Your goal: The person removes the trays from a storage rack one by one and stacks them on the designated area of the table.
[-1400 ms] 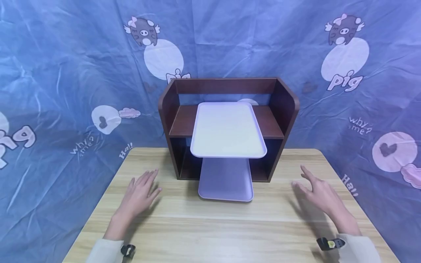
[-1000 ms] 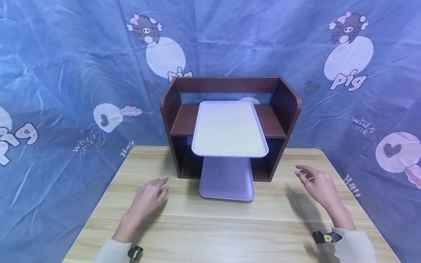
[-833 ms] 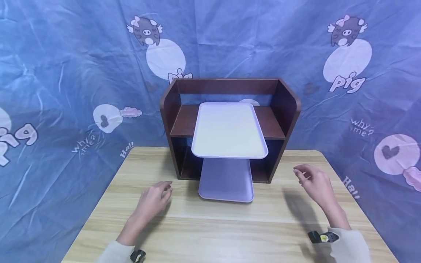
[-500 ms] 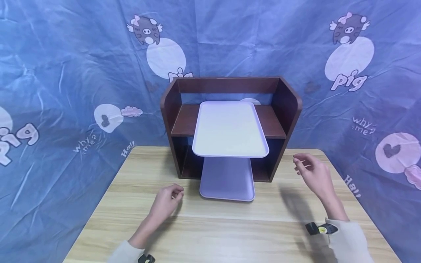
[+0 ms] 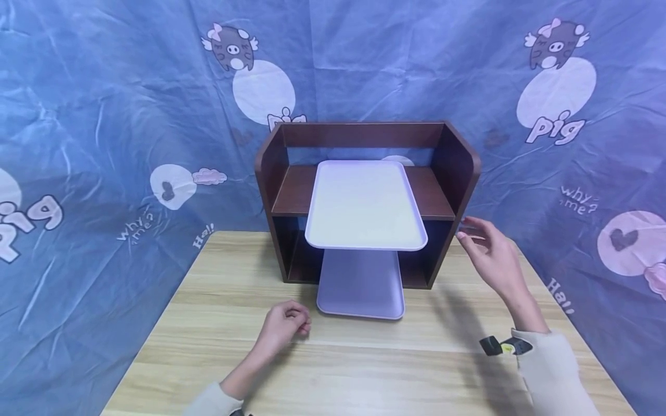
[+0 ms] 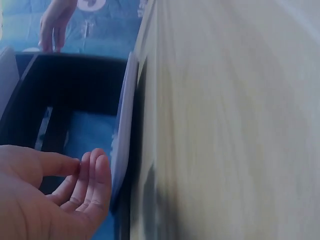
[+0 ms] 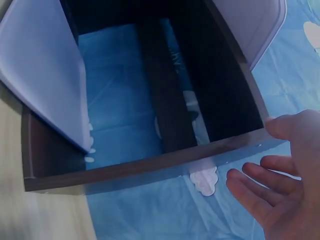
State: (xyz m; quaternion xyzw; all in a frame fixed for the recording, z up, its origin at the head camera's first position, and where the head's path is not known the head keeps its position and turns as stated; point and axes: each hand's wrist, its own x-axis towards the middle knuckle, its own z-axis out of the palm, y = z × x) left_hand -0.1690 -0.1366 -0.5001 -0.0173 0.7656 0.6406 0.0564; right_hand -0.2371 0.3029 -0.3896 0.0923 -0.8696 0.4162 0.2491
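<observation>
A dark brown two-tier shelf stands on the table. One pale lilac tray lies on its upper level and sticks out at the front. Below it, a second tray juts from the lower compartment. My left hand, fingers loosely bent and holding nothing, hovers by that tray's front left corner; the left wrist view shows its palm. Beside the shelf's right side panel is my right hand, thumb at the panel's front edge and fingers outside it. Whether the thumb touches cannot be told.
The light wooden table extends in front of the shelf and to both sides. Blue printed cloth hangs behind it and along the sides. Each wrist carries a small black device.
My left hand has moved right and nearer, towards the lower tray's front, its fingers bending more. My right hand has gone forward and left, up to the shelf's right side. Shelf and trays stay put.
</observation>
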